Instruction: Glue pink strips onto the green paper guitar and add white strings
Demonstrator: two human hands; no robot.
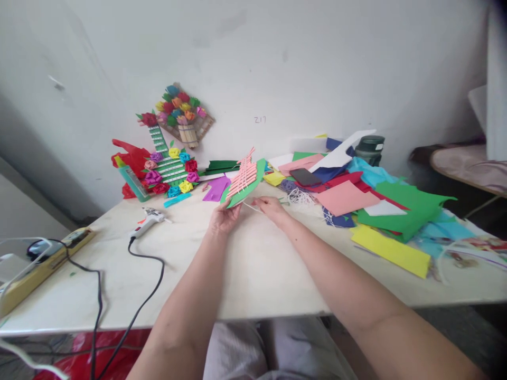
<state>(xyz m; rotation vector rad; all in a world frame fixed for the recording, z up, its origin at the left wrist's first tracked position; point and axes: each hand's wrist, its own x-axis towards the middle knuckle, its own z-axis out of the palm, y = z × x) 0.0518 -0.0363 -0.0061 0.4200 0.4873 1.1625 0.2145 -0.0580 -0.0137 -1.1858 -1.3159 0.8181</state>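
Observation:
My left hand [226, 215] is closed on the lower edge of a green paper piece [259, 171], holding it tilted above the table. Pink paper sticks [243, 177] lie side by side across the green piece, with thin white string running over them. A loose white string [252, 207] runs from the bottom of the piece to my right hand [271, 207]. The fingertips of my right hand are pinched together on that string. The fingers of my left hand are partly hidden behind the paper.
A glue gun [147, 222] with a black cord lies left, near a power strip [47, 264]. Behind stand a flower-decorated guitar shape [170, 166] and a glue bottle [132, 182]. Coloured sheets [348, 198], a phone [304, 177] and white string [301, 197] are piled right.

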